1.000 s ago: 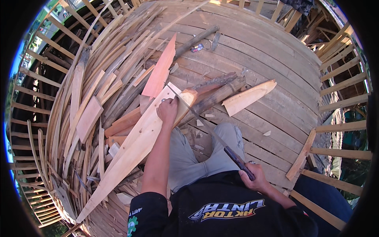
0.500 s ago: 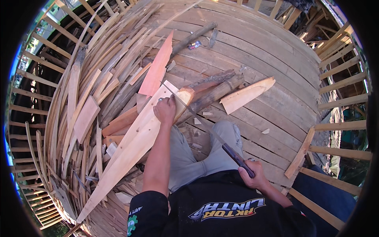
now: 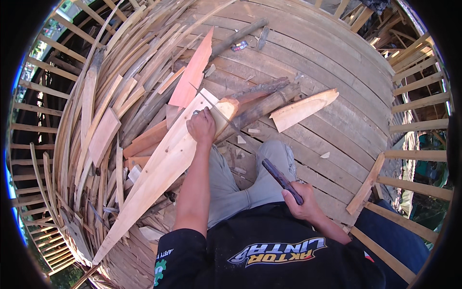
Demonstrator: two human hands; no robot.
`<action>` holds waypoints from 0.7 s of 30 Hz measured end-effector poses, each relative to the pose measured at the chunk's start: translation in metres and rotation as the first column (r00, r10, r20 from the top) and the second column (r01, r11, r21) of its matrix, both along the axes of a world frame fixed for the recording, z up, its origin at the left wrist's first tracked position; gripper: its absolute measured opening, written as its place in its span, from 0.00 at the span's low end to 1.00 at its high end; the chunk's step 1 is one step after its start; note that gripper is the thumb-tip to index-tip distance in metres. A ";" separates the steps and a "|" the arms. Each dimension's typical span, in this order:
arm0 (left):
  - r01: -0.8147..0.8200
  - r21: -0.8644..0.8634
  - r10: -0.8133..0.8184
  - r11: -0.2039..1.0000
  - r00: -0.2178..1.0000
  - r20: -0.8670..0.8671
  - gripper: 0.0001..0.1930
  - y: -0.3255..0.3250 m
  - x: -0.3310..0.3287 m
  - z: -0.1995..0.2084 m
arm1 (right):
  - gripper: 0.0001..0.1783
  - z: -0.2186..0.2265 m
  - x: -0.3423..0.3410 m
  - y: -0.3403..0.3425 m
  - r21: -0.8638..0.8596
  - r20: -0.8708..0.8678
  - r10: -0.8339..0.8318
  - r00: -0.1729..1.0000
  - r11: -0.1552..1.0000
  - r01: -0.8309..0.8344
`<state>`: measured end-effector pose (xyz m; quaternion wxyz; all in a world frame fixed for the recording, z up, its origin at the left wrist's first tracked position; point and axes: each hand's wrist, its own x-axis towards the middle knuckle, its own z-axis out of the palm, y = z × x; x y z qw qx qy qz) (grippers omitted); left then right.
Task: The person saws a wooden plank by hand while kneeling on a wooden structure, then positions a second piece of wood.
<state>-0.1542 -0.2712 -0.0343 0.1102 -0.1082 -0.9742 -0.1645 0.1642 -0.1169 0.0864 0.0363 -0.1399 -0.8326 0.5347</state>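
Observation:
A long pale wooden board (image 3: 159, 166) with a few knots slants from the lower left up to a chopped log (image 3: 232, 107), its far end resting there. On the board's face, near that end, my left hand (image 3: 201, 126) is closed with curled fingers, a ring on one of them. The thumb is hidden. Wrapped round the dark handle of a machete (image 3: 276, 176), my right hand (image 3: 299, 198) is above my right thigh. The thin blade runs up and left across the board's far end, just beyond my left fingers.
Long wood strips (image 3: 139, 62) are heaped at the left. Reddish planks (image 3: 195, 72) and a round pole (image 3: 264, 103) lie around the log. A split pale offcut (image 3: 305, 110) and wood chips are on the plank floor (image 3: 332, 62). Slatted railings (image 3: 418, 127) edge both sides.
My right hand has moved forward and left, sliding the machete blade farther across the board. My left hand stays at the same spot on the board. The whole view has shifted slightly.

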 end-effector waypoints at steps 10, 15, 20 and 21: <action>0.018 -0.013 -0.020 1.000 0.994 -0.103 0.21 0.007 0.002 -0.003 | 0.15 -0.008 -0.061 -0.010 -0.045 -0.044 -0.056 0.997 0.998 0.054; -0.012 -0.020 0.010 1.000 0.995 -0.100 0.21 0.004 0.008 -0.001 | 0.15 -0.011 -0.044 -0.013 -0.078 -0.032 -0.037 0.999 0.996 0.034; -0.031 -0.040 0.028 0.999 0.997 -0.073 0.21 -0.002 -0.001 -0.010 | 0.17 0.003 0.065 0.015 0.055 0.001 0.097 0.995 0.994 -0.097; -0.029 -0.046 0.026 0.999 0.998 -0.063 0.22 -0.002 -0.002 -0.013 | 0.16 0.005 0.068 0.014 0.042 0.020 0.079 0.997 0.996 -0.079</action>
